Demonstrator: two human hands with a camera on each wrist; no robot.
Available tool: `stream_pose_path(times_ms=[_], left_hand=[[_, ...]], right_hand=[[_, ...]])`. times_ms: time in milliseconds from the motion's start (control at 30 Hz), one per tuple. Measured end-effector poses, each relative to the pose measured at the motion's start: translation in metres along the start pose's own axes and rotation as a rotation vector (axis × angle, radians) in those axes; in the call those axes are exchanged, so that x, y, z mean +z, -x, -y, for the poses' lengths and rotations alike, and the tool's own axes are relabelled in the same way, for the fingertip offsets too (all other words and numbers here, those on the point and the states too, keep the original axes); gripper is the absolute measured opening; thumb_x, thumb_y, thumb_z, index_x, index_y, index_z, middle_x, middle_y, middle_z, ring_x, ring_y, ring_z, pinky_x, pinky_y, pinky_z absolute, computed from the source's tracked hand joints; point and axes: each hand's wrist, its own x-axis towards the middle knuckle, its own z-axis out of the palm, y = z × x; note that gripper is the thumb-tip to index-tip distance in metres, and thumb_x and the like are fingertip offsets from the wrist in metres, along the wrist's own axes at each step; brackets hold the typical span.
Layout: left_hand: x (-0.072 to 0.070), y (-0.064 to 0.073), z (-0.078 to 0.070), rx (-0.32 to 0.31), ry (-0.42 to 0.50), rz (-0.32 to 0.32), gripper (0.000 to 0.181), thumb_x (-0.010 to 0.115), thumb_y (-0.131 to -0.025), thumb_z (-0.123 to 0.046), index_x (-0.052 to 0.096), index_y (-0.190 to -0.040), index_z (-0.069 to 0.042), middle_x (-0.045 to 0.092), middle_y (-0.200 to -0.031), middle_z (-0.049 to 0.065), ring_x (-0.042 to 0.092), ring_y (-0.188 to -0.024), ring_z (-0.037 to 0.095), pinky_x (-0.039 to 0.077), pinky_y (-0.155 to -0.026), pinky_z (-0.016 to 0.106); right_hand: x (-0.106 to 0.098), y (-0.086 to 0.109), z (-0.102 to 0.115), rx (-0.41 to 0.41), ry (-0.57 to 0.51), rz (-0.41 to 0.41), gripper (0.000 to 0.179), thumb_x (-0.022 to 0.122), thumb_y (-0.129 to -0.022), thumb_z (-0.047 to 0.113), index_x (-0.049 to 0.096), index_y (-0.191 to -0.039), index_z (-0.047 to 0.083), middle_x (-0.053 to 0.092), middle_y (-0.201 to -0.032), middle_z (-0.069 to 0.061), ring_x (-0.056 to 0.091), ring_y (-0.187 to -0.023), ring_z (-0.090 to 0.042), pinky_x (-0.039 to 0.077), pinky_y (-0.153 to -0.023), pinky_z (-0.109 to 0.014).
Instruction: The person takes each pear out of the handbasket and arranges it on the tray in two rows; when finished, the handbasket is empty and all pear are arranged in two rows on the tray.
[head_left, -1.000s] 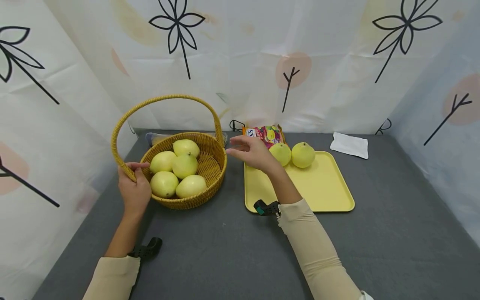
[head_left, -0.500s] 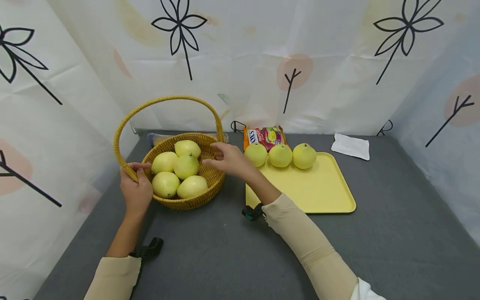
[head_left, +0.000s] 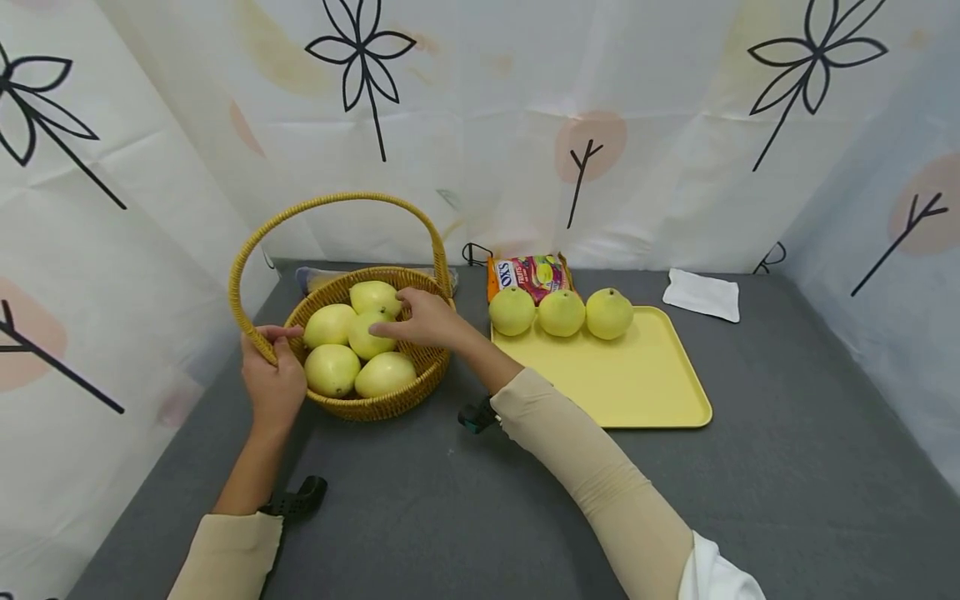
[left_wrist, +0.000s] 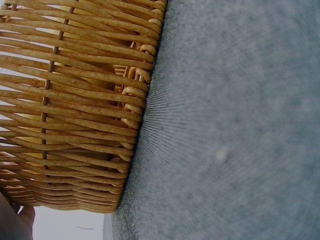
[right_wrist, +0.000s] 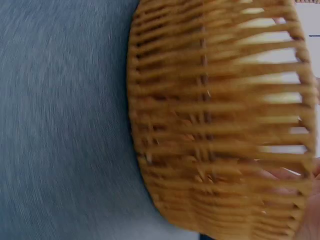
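Observation:
A woven basket [head_left: 386, 407] with a tall arched handle stands at the left, holding several round yellow-green fruits [head_left: 331, 370]. My left hand [head_left: 273, 375] grips its left side where the handle meets the rim. Over the basket's right side reaches my right hand [head_left: 423, 321], thumb and fingers spread at the right side of the middle fruit [head_left: 367, 336]. Three like fruits [head_left: 561, 313] stand in a row along the far left edge of a yellow tray [head_left: 622, 387]. The basket's wall [left_wrist: 75, 115] fills much of the left wrist view and also the right wrist view.
A colourful snack packet [head_left: 534, 275] lies behind the tray's fruits. To the right of it is a folded white cloth [head_left: 701, 294]. A clear plastic package [head_left: 318, 277] shows partly behind the basket. Patterned white curtains border the grey table [head_left: 450, 517].
My right hand has moved left from the tray into the basket, leaving a third fruit in view at the tray's far left corner. The left hand keeps its hold on the basket.

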Motion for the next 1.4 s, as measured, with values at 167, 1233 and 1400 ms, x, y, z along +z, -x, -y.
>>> stream_pose_path(times_ms=[167, 1233, 1400], left_hand=[[0.001, -0.001, 0.007, 0.004, 0.012, 0.015, 0.022, 0.041, -0.106, -0.009, 0.049, -0.118, 0.008, 0.068, -0.108, 0.016, 0.054, -0.081, 0.019, 0.036, -0.063, 0.023], [-0.001, -0.002, 0.006, -0.010, -0.029, 0.012, 0.023, 0.040, -0.106, -0.008, 0.048, -0.119, 0.009, 0.067, -0.110, 0.018, 0.048, -0.070, 0.011, 0.034, -0.059, 0.021], [-0.002, -0.002, 0.007, 0.007, 0.000, 0.005, 0.022, 0.041, -0.106, -0.009, 0.050, -0.118, 0.008, 0.068, -0.108, 0.017, 0.046, -0.068, 0.011, 0.033, -0.059, 0.022]], right_hand=[[0.011, -0.005, 0.001, 0.053, -0.060, 0.049, 0.082, 0.068, -0.091, 0.052, 0.037, -0.154, 0.009, 0.050, -0.146, -0.013, 0.050, -0.130, -0.026, 0.046, -0.096, -0.038], [0.022, -0.008, 0.003, 0.097, -0.145, 0.010, 0.082, 0.077, -0.086, 0.045, 0.038, -0.149, 0.010, 0.047, -0.144, -0.013, 0.055, -0.114, -0.022, 0.049, -0.085, -0.036], [0.022, -0.007, 0.004, 0.070, -0.117, -0.012, 0.080, 0.076, -0.086, 0.047, 0.040, -0.148, 0.011, 0.049, -0.143, -0.012, 0.055, -0.115, -0.022, 0.048, -0.086, -0.035]])
